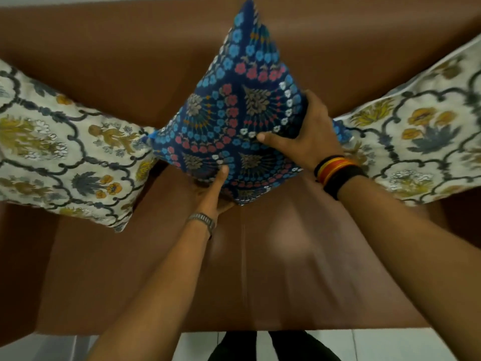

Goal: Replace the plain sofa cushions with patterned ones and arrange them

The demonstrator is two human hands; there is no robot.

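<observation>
A dark blue cushion (234,108) with blue, red and white flower rings stands on one corner in the middle of the brown sofa (260,269), leaning against the backrest. My left hand (212,191) grips its lower corner from beneath, thumb on the front face. My right hand (304,134) holds its right side, fingers wrapped round the edge. A cream floral cushion (65,152) lies against the left end of the sofa. A matching cream floral cushion (421,131) leans at the right end. Both touch the blue cushion's side corners.
The sofa's brown backrest (130,61) fills the top of the view. A seam runs down the seat's middle. White floor tiles (390,345) and my dark-clad legs (260,347) show below the seat's front edge.
</observation>
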